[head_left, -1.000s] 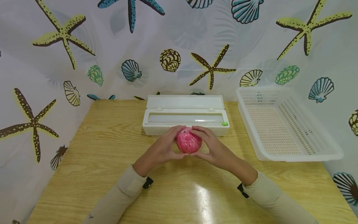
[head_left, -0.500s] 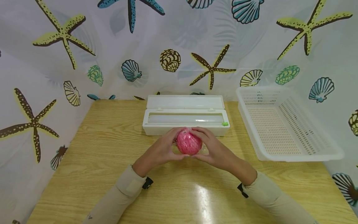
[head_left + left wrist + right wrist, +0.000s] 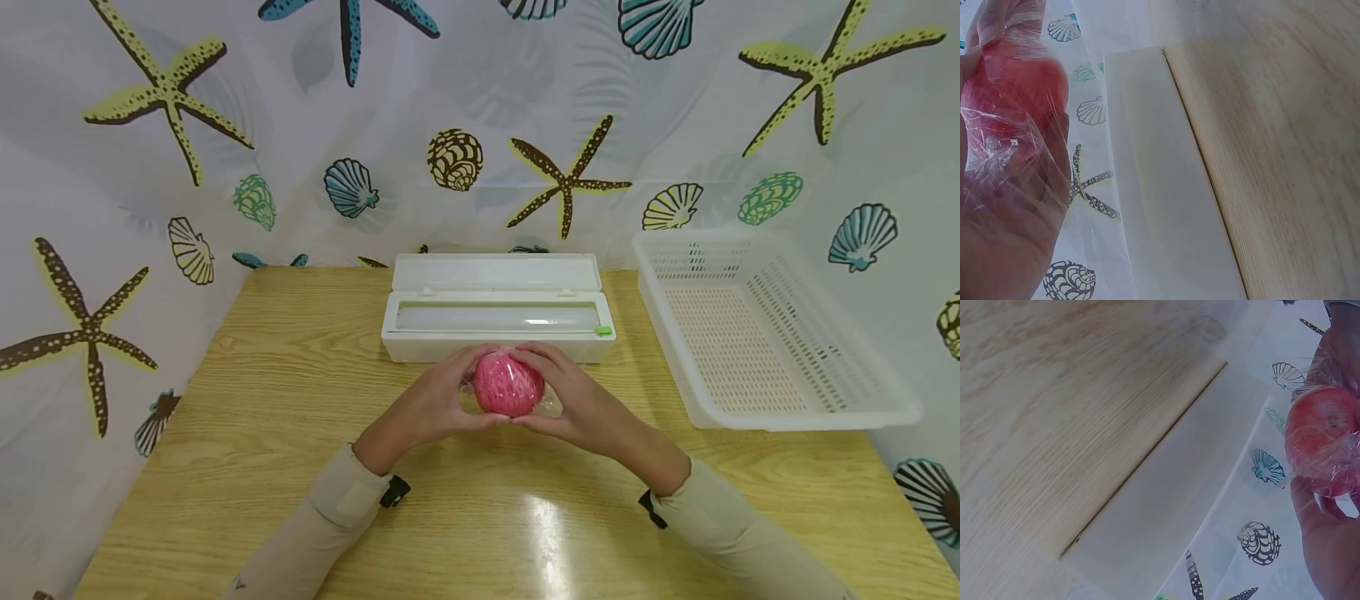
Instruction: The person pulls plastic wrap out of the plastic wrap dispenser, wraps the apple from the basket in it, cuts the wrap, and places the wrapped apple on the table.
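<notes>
A red apple (image 3: 508,385) wrapped in clear cling film (image 3: 994,165) is held up between both hands, in front of the white cling film dispenser (image 3: 498,346). My left hand (image 3: 435,400) curls around its left side, thumb at the near edge and fingers over the far top. From the right, my right hand (image 3: 573,402) grips it the same way, and the thumb tips nearly meet. Crinkled film bunches between palm and fruit in the left wrist view. A dark spot shows on the apple (image 3: 1329,425) in the right wrist view, under creased film.
The dispenser's lid (image 3: 497,273) stands raised at the back, with a film roll (image 3: 498,318) inside and a green slider (image 3: 603,331) at its right end. A white perforated basket (image 3: 712,400) sits at the right on the wooden table (image 3: 300,517). Behind hangs a shell-print cloth (image 3: 450,75).
The apple has turned in the hands, so its dark end has rolled away and out of sight in the head view. The film shows more at its sides. Both hands stay nearly in place.
</notes>
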Demonstrator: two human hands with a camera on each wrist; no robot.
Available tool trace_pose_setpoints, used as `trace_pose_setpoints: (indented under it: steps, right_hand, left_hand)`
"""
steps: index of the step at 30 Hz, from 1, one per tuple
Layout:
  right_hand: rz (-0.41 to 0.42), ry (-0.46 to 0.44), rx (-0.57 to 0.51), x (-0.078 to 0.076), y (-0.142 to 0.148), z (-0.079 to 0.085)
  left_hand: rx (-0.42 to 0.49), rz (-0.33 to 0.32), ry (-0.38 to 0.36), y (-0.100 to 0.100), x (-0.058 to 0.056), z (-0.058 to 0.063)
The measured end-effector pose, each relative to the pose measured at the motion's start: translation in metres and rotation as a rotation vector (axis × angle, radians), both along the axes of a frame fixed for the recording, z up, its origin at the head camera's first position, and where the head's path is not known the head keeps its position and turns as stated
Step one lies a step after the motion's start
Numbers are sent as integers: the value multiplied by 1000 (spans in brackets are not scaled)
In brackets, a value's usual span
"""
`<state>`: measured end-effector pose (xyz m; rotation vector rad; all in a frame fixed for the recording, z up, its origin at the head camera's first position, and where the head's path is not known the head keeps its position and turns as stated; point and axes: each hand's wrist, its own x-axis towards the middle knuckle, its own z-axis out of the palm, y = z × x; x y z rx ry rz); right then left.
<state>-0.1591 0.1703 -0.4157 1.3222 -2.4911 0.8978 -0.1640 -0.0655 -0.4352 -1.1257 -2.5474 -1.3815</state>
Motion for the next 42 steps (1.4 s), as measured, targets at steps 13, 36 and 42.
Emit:
trace_pose_setpoints:
  steps: [13,36,42]
  right_hand:
    - [9,-15,-19,-4,0,-1]
    - [1,-243,-157,-6,-2,-10]
    - [-50,-323,-171,-5,-3,-12]
  left_hand:
    - [-57,54,-17,-3,4,0]
    - [-81,121,-105,-2,10,-7]
    - [-132,170,-69,-2,12,-8]
